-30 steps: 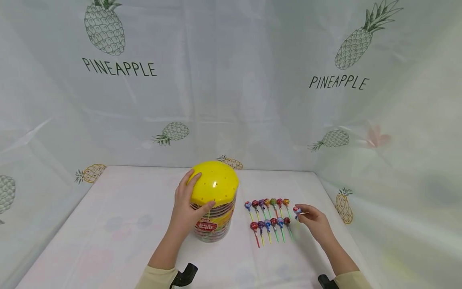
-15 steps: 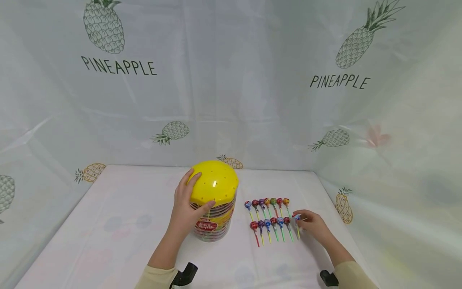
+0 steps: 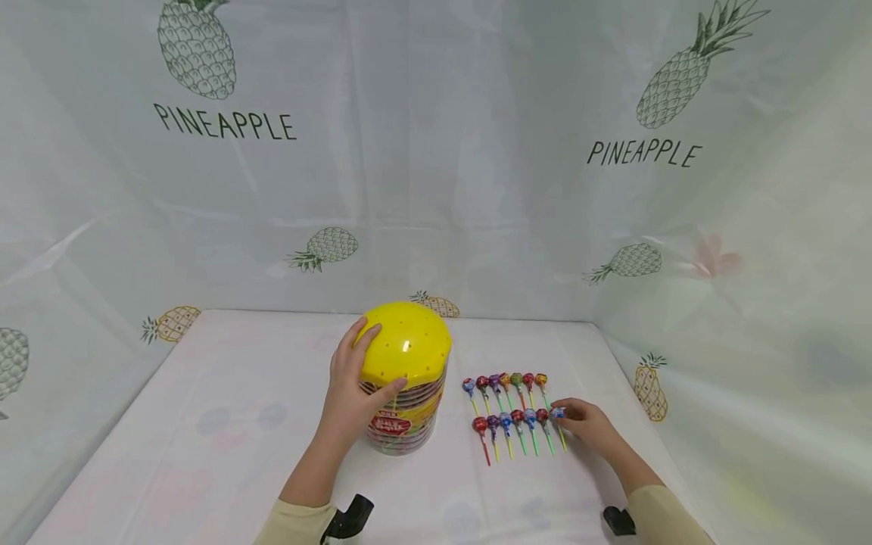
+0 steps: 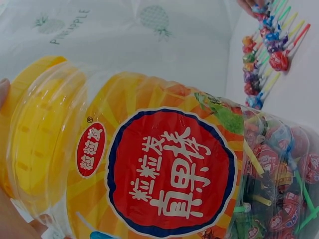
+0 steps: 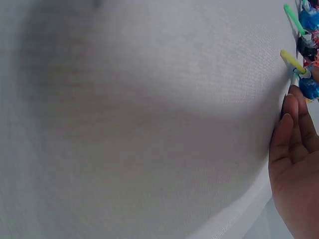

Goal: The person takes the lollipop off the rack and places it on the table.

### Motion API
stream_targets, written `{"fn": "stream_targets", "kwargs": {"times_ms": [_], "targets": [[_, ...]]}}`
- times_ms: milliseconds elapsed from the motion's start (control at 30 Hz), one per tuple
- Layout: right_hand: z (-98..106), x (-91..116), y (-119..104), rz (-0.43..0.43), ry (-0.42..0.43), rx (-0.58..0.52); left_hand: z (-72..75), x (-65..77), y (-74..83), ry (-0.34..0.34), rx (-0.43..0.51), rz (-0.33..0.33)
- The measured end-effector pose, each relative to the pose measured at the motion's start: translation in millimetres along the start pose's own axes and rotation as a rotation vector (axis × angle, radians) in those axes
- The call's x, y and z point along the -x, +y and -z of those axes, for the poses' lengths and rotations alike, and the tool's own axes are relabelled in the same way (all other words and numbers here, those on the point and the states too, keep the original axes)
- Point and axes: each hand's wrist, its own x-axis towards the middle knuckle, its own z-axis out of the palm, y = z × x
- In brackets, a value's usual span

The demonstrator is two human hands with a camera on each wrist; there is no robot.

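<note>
A clear plastic jar with a domed yellow lid stands upright on the table. My left hand grips the lid from its left side, thumb across the front. In the left wrist view the jar's printed label and the wrapped lollipops inside it show. Two rows of wrapped lollipops lie to the right of the jar. At the right end of the nearer row, my right hand pinches a blue-wrapped lollipop by its head; its yellow stick points toward me. The right wrist view shows this lollipop partly cut off.
The back row of lollipops lies just beyond the nearer row. A white cloth covers the table. Behind and beside it hangs a pale curtain with pineapple prints.
My right hand has brought the blue lollipop down toward me and then left, against the nearer row's end, its stick swinging into line. My left hand stays on the lid.
</note>
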Motion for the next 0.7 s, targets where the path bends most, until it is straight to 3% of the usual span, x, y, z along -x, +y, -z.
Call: {"fn": "stream_targets", "kwargs": {"times_ms": [367,700], "targets": [[-1.6,-1.3,-2.5,-0.008,-0.012,0.011,-0.3,-0.1,-2.1,0.004,-0.011,-0.020],[1.0,1.2,-4.1,0.039,-0.026,0.041,0.0,0.0,-2.2,0.003,-0.008,-0.015]]}}
